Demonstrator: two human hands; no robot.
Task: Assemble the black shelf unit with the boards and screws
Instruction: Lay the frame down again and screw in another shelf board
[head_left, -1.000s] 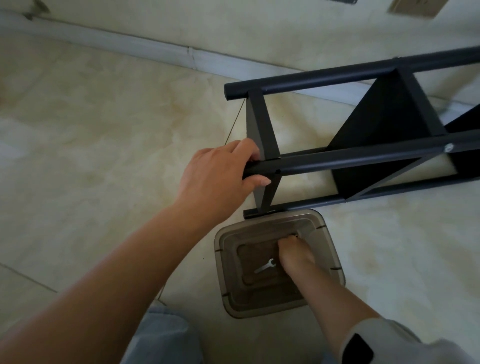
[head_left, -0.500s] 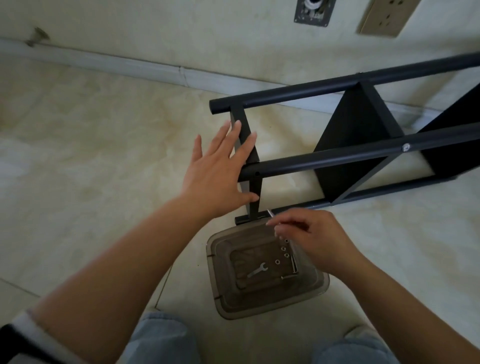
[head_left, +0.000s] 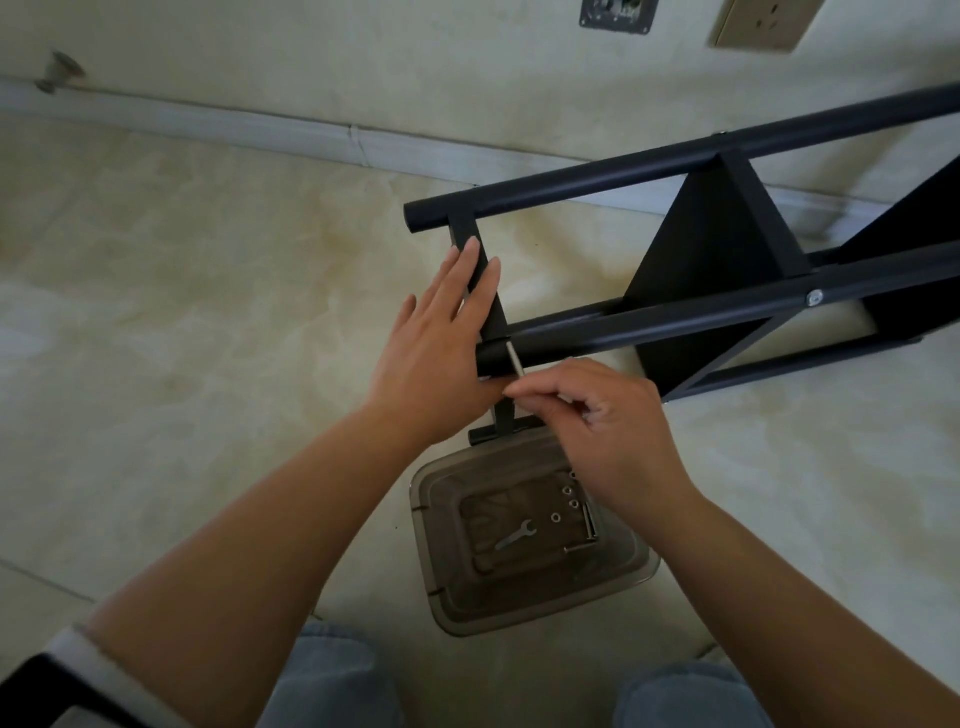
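Observation:
The black shelf unit (head_left: 675, 322) lies on its side on the floor, its round tubes running right and black boards fixed between them. My left hand (head_left: 441, 343) lies flat with straight fingers against the end cross bar (head_left: 488, 291). My right hand (head_left: 597, 421) pinches a long silver screw (head_left: 515, 359), whose tip sits at the end of the near tube. Below the hands, a clear plastic tub (head_left: 530, 540) holds a small wrench (head_left: 517, 535), several nuts (head_left: 566, 499) and more screws (head_left: 589, 525).
The pale tiled floor spreads to the left. A skirting board (head_left: 260, 130) runs along the wall behind, with a socket (head_left: 763, 23) above. My knees in jeans (head_left: 332, 675) are at the bottom edge.
My right hand rose from the tub with a screw and brought it to the near tube's end. My left hand let go of the tube and flattened against the cross bar.

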